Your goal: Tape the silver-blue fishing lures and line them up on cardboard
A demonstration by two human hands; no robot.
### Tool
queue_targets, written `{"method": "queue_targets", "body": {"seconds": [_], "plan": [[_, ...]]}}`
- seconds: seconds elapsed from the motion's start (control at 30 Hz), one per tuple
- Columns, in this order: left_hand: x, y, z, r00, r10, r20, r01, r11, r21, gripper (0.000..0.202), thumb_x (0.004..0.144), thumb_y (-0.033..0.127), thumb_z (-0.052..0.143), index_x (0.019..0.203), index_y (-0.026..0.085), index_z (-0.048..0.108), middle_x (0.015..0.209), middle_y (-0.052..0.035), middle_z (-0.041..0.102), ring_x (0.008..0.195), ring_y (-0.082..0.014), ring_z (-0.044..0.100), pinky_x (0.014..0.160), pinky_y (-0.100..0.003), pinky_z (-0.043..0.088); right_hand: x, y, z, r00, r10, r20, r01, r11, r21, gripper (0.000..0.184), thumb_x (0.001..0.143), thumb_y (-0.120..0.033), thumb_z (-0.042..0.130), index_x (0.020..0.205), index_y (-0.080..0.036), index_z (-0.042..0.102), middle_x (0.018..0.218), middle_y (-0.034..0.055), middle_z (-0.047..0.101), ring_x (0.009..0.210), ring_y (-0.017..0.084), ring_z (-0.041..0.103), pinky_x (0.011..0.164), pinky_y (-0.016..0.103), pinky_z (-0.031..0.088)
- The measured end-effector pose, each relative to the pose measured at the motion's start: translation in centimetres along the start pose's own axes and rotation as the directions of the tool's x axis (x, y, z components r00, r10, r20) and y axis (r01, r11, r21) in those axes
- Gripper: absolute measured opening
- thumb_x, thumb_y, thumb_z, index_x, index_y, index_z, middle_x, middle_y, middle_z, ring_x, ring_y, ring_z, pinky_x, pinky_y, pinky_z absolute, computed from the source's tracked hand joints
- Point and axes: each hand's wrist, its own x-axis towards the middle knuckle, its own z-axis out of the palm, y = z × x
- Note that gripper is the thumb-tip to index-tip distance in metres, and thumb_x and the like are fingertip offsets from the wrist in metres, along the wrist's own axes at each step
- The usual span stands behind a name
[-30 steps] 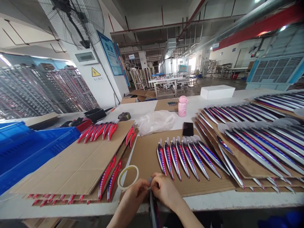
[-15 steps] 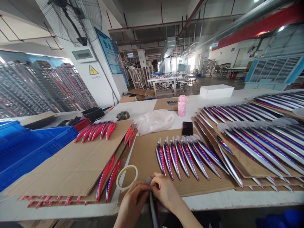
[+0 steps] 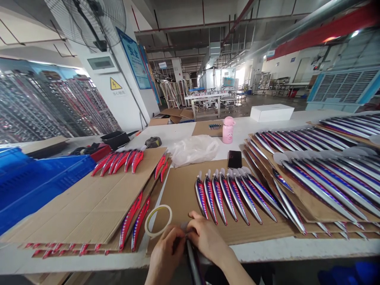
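Near the front edge of the table, a dark, shiny fishing lure [image 3: 193,263] points away from me, its far end pinched between both hands. My left hand [image 3: 168,249] grips that end from the left, fingertips pressed together. From the other side my right hand [image 3: 204,237] closes on the same end, with its index finger bent above. The fingers hide most of the lure's tip. A roll of masking tape [image 3: 146,227] lies just left of my hands. Beyond my right hand, a row of finished-looking blue, red and silver lures [image 3: 219,194] rests on a cardboard sheet [image 3: 178,190].
Stacked cardboard with red lures [image 3: 137,161] stands at left, beside a blue crate [image 3: 59,178]. Stacked sheets of silver lures [image 3: 323,178] fill the right. Farther back are a plastic bag [image 3: 192,150], a phone [image 3: 234,159], a pink bottle [image 3: 228,130] and a white box [image 3: 271,113].
Both hands stay at the lure's far end, with small finger shifts. The left fingers have curled in more, and the pale bit at the tip is more covered. The view has shifted slightly.
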Motion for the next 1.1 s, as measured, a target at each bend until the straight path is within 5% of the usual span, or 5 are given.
{"method": "queue_targets", "body": {"seconds": [0.2, 0.3, 0.5, 0.97, 1.1], "plan": [[0.1, 0.3, 0.0, 0.999, -0.033, 0.019, 0.033, 0.999, 0.032, 0.013, 0.081, 0.026, 0.052, 0.070, 0.021, 0.057, 0.077, 0.0002, 0.058, 0.070, -0.0148, 0.057, 0.064, -0.024, 0.042, 0.2, 0.4, 0.0, 0.994, 0.113, 0.001, -0.112, 0.989, 0.099, 0.006, 0.069, -0.013, 0.067, 0.068, -0.018, 0.066, 0.118, 0.0095, 0.065, 0.112, 0.019, 0.059, 0.087, 0.024, 0.041], [0.1, 0.4, -0.1, 1.000, -0.020, -0.004, 0.020, 1.000, 0.007, 0.013, 0.081, 0.025, 0.053, 0.069, 0.021, 0.057, 0.076, 0.0009, 0.058, 0.070, -0.0143, 0.057, 0.064, -0.023, 0.043, 0.0, 0.6, -0.1, 0.997, 0.077, 0.009, -0.078, 0.993, 0.085, 0.007, 0.076, -0.016, 0.064, 0.074, -0.019, 0.069, 0.117, 0.0087, 0.065, 0.108, 0.019, 0.060, 0.088, 0.025, 0.041], [0.0, 0.4, -0.1, 1.000, -0.010, 0.000, 0.010, 1.000, 0.019, 0.013, 0.083, 0.027, 0.054, 0.072, 0.022, 0.059, 0.078, 0.0014, 0.060, 0.072, -0.0144, 0.059, 0.065, -0.022, 0.044, 0.1, 0.7, 0.3, 0.997, -0.004, -0.083, 0.012, 0.995, 0.101, 0.021, 0.077, -0.006, 0.054, 0.073, -0.018, 0.070, 0.085, 0.0017, 0.066, 0.081, 0.012, 0.063, 0.072, 0.019, 0.042], [0.5, 0.6, 0.0, 0.999, -0.021, -0.042, 0.020, 1.000, -0.024, 0.017, 0.082, 0.030, 0.053, 0.068, 0.021, 0.058, 0.075, -0.0002, 0.060, 0.070, -0.0168, 0.059, 0.066, -0.026, 0.047, 0.1, 0.0, 1.4, 0.990, 0.073, -0.122, -0.088, 0.989, -0.116, 0.019, 0.073, -0.007, 0.053, 0.072, -0.019, 0.068, 0.101, 0.0043, 0.069, 0.094, 0.018, 0.066, 0.080, 0.024, 0.044], [-1.4, 0.3, 0.4, 0.992, -0.015, -0.128, -0.005, 0.989, -0.150, 0.017, 0.082, 0.035, 0.056, 0.090, 0.024, 0.066, 0.093, -0.0040, 0.065, 0.085, -0.0200, 0.063, 0.072, -0.028, 0.052, 0.1, 0.3, 1.8, 0.985, 0.057, -0.162, -0.078, 0.989, -0.127, 0.020, 0.073, -0.006, 0.051, 0.065, -0.019, 0.064, 0.095, 0.0012, 0.069, 0.084, 0.015, 0.066, 0.073, 0.022, 0.043]]}}
